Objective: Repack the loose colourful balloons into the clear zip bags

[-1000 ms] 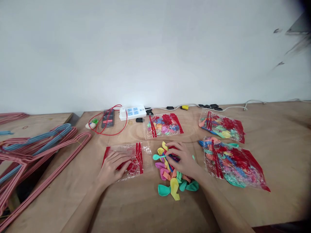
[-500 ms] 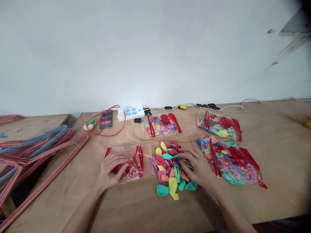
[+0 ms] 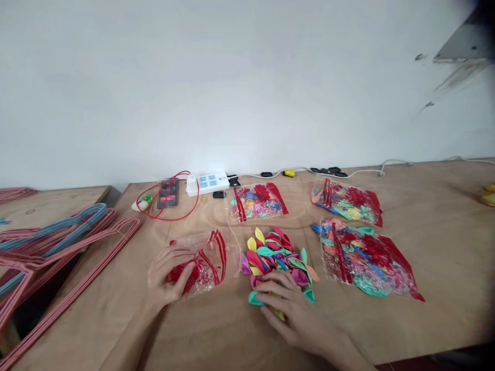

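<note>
A loose pile of balloons (image 3: 270, 252), uninflated and in several colours, lies on the wooden table in front of me. My right hand (image 3: 284, 306) rests over the near side of the pile, its fingers spread and touching yellow and green balloons. Left of the pile is a clear plastic bag (image 3: 216, 257) with red stripes and red print, looking flat and creased. My left hand (image 3: 170, 273) grips this bag at its left end, thumb across the front; the fingertips are partly hidden by the bag.
Filled balloon bags lie behind the pile (image 3: 257, 201) and to its right, one (image 3: 348, 201) farther back and one (image 3: 371, 260) nearer. A white power strip (image 3: 208, 183) and a red cable (image 3: 174, 219) sit by the wall. Pink and blue hangers (image 3: 77, 242) crowd the left.
My right hand has moved from the pile's right side to its near edge, drawing the balloons closer together. My left hand shifted slightly left, and the bag tilted and creased.
</note>
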`<state>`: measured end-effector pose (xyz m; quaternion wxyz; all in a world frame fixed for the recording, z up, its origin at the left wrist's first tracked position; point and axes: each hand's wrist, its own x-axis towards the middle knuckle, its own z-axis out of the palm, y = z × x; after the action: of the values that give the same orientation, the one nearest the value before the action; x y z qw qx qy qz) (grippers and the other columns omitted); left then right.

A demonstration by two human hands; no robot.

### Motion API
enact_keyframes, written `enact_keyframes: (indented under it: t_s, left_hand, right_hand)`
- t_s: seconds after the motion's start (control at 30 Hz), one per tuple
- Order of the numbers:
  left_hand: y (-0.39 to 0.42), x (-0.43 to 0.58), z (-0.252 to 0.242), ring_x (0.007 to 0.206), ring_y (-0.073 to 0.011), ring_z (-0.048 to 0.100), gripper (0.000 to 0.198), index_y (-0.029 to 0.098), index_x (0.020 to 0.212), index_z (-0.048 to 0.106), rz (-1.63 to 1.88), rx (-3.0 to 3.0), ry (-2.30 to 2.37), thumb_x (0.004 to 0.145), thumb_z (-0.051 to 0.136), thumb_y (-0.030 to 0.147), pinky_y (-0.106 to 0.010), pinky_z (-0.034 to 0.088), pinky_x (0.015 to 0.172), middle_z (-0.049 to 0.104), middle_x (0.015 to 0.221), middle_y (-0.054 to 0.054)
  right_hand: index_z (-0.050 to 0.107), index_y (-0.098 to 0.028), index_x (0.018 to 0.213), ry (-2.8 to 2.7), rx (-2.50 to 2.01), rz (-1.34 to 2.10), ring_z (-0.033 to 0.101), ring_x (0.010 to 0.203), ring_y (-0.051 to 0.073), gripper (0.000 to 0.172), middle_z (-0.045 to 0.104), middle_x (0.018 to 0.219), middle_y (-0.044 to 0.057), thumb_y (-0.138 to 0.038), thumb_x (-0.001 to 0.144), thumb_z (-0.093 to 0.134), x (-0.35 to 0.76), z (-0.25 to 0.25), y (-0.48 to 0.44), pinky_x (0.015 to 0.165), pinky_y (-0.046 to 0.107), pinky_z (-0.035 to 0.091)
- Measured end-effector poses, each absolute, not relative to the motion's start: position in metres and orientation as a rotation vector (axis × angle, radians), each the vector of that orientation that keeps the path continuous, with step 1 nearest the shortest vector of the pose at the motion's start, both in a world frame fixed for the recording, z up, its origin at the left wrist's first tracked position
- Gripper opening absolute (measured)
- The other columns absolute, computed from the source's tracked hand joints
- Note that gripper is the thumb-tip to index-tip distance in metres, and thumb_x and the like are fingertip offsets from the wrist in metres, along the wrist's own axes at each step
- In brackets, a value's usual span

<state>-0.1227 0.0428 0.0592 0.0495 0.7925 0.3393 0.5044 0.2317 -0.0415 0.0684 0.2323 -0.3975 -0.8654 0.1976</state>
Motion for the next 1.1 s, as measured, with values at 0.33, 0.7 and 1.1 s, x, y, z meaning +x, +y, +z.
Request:
enact_keyframes:
  t_s: [0.33,0.7,1.1]
  left_hand:
    - [0.036,-0.105,0.044,0.092,-0.0242,0.075,0.022,0.020,0.107,0.076,1.447,2.429,0.896,0.091,0.074,0.005,-0.042,0.060,0.084,0.080,0.096,-0.007]
    - [0.036,-0.105,0.041,0.093,-0.0240,0.076,0.023,0.022,0.109,0.076,1.414,2.440,0.898,0.092,0.075,0.007,-0.042,0.061,0.085,0.080,0.098,-0.007]
    - [0.037,-0.108,0.038,0.095,-0.0256,0.076,0.027,0.024,0.113,0.077,1.345,2.453,0.917,0.091,0.075,0.007,-0.046,0.060,0.089,0.081,0.100,-0.007]
  right_hand:
    - [0.078,-0.027,0.121,-2.262,-1.144,0.104,0.064,0.125,0.031,0.024,0.079,0.120,0.007,-0.019,0.103,0.063,0.263,0.098,0.013,0.106,0.053,0.054]
    - [0.084,-0.026,0.103,-2.484,-1.156,0.077,0.059,0.134,0.032,0.020,0.075,0.135,0.005,-0.026,0.104,0.063,0.260,0.060,0.040,0.121,0.059,0.044]
    - [0.068,-0.023,0.145,-2.424,-1.124,0.029,0.059,0.140,0.032,0.041,0.073,0.143,0.009,-0.020,0.105,0.059,0.267,0.061,0.051,0.116,0.058,0.052]
